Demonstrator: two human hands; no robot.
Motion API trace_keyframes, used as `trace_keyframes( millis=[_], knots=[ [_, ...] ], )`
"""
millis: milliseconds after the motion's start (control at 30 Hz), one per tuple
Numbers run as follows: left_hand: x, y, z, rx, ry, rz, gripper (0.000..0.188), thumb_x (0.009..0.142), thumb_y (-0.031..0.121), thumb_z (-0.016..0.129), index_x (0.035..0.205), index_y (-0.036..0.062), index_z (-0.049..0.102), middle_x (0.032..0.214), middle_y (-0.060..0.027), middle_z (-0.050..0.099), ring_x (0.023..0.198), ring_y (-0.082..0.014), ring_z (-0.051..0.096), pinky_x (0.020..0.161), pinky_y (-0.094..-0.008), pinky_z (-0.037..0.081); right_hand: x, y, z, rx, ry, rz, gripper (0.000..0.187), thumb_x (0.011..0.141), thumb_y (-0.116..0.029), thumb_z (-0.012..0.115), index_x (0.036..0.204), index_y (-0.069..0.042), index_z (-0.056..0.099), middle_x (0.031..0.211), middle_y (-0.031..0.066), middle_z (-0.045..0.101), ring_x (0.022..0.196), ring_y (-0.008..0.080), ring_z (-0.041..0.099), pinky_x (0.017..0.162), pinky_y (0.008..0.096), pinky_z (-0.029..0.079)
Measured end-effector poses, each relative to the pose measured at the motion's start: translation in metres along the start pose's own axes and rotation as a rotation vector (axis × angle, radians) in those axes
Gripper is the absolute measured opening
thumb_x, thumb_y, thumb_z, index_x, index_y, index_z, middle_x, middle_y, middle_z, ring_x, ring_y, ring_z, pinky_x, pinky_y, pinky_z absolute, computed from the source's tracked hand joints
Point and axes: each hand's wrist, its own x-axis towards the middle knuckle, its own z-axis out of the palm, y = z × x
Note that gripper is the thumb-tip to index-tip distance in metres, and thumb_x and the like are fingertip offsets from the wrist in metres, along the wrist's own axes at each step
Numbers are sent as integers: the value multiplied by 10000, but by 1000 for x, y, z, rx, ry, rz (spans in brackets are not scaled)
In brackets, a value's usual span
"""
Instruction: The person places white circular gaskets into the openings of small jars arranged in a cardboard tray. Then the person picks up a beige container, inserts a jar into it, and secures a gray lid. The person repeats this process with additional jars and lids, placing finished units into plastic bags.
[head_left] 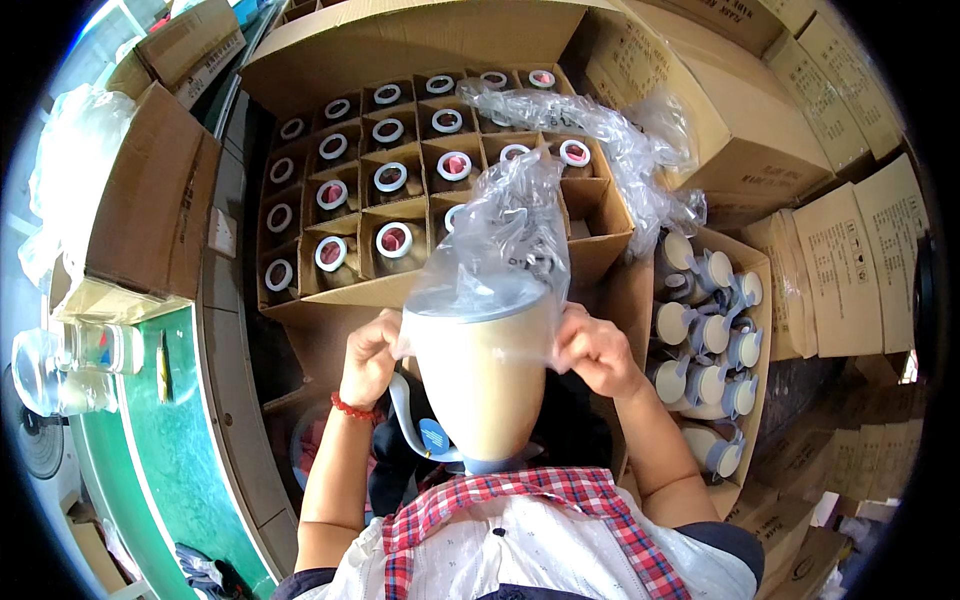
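A cream flask jug [480, 380] is in front of my chest, its wide grey end up and its narrow end by my apron. A curved grey handle [402, 415] with a round blue tag [434, 437] is on its left side. A clear plastic bag [515, 215] covers the wide end and rises above it. My left hand [372, 355] is closed on the bag's edge at the jug's left. On the right, my right hand [598, 350] pinches the opposite edge. What supports the jug from below is hidden.
Beyond the jug stands a divided carton [350, 290] of vessels with white ring-shaped mouths. More clear plastic [640, 150] lies over its right side. A carton [757, 400] of cream jugs is at right. At left are a green-topped table [185, 440], clear jars [110, 348] and a cutter [163, 368].
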Motion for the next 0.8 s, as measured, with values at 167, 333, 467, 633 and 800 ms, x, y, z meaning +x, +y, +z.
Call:
trace_keyframes(
  millis=[167,333,467,633,800],
  knots=[
    [-31,-17,-8,-59,291,-161,193,827,-98,502,705,48,536,809,-6,593,761,-99,533,717,-231,422,-8,-10,22,-338,11,-12,195,649,116,607,682,-75,592,836,52,581,844,270,581,893,447,426],
    [-75,-14,16,45,484,-267,215,808,-129,396,713,39,491,766,14,556,730,-86,480,679,-217,395,-52,-21,33,-412,-153,134,127,653,38,634,714,-60,582,846,76,570,863,293,588,785,402,472],
    [-146,10,13,813,-219,-76,116,633,-86,525,704,4,535,689,-150,518,693,-348,541,606,-403,449,-125,-45,49,-236,-322,214,128,698,13,629,794,-58,584,886,91,571,916,273,591,812,381,479],
    [-144,67,28,1230,-293,17,450,608,-44,556,1038,67,625,1164,-164,569,1137,-383,513,1002,-539,337,-170,-62,-16,-293,127,669,231,828,-41,592,1058,-41,605,1061,116,614,1015,269,596,913,352,473],
    [-96,36,41,1643,-547,230,337,691,63,608,1025,33,635,1268,-120,498,1317,-298,383,1129,-652,127,-341,-27,-162,-1087,562,1181,621,775,-135,685,1336,-23,446,1275,176,546,1203,333,511,1010,407,414]
  ],
)
